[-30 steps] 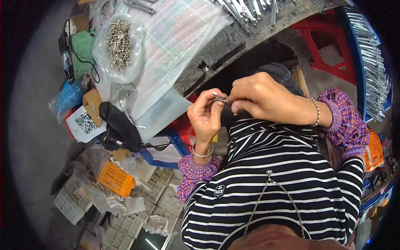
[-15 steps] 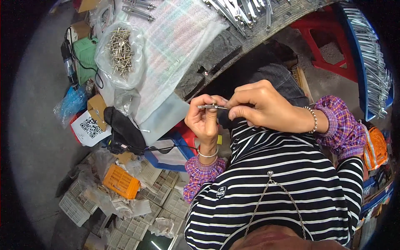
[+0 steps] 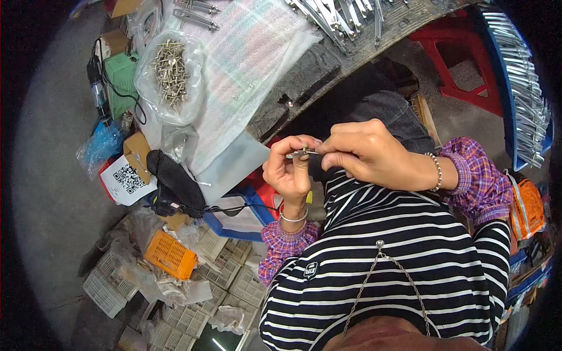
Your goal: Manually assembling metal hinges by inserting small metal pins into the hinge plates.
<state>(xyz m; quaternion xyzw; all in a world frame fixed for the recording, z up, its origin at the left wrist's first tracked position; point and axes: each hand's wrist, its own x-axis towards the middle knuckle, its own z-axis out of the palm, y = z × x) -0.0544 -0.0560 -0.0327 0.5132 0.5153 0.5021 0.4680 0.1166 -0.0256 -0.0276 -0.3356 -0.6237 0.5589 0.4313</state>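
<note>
Between the thumb and fingers of my left hand (image 3: pixel 288 174), a small flat silver metal part (image 3: pixel 300 154) is held in front of my striped top. A short pin or knob seems to stand on the part, too small to make out well. My right hand (image 3: pixel 367 151) is closed in a pinch at the part's right end, and its fingertips hide that end. Up on the bench, a clear plastic bag (image 3: pixel 196 73) lies open with a heap of metal pins (image 3: pixel 171 76) in it. Slim metal strips (image 3: pixel 336 19) lie in a pile at the bench edge.
Pale foam sheet (image 3: pixel 246 50) covers part of the bench. At the right, a blue tray (image 3: pixel 510 126) of metal strips stands by a red stool (image 3: pixel 453 64). A corded tool (image 3: pixel 96 88) lies far left. Below are an orange basket (image 3: pixel 170 254) and a blue-rimmed tray (image 3: pixel 237 234).
Both hands have shifted slightly to the right and down with the metal part, which is now a little more tilted. The grip looks the same.
</note>
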